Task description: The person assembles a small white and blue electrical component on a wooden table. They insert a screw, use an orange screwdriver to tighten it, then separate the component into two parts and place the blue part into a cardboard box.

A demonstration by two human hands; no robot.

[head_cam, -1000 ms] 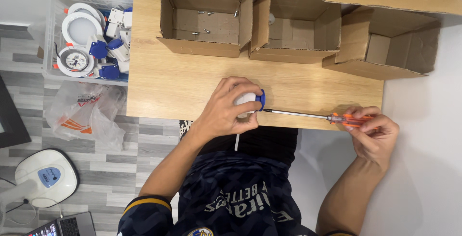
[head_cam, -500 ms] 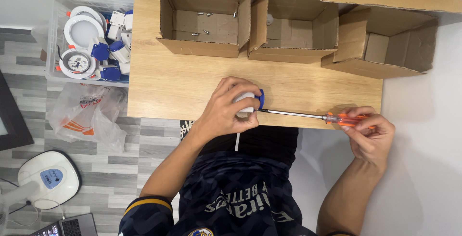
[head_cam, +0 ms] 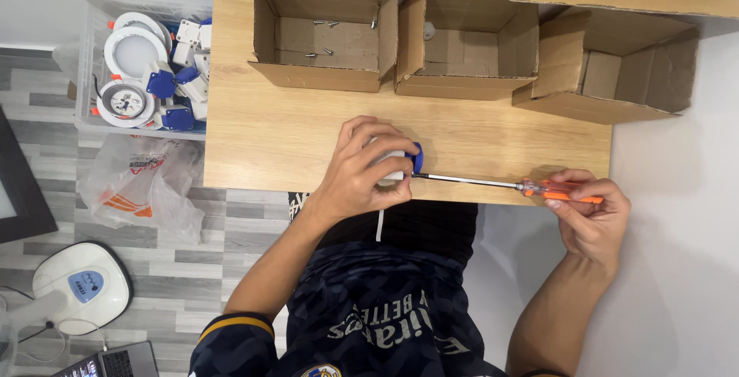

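My left hand (head_cam: 362, 173) clamps a small white-and-blue unit (head_cam: 402, 163) at the near edge of the table (head_cam: 269, 138), fingers wrapped over it. My right hand (head_cam: 589, 211) pinches the orange handle of a screwdriver (head_cam: 508, 185), tip touching the unit's blue end. Loose screws (head_cam: 327, 38) lie in the left cardboard box (head_cam: 323, 31); I judge fastener work under way, not finished.

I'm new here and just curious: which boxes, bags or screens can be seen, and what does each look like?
Left cardboard box: brown, open, screws inside, table's far edge.
Middle cardboard box: brown, open, beside it.
Right cardboard box: brown, open, tilted.
Plastic bag: clear, crumpled, orange print, on floor.
Laptop: grey, bottom left corner.
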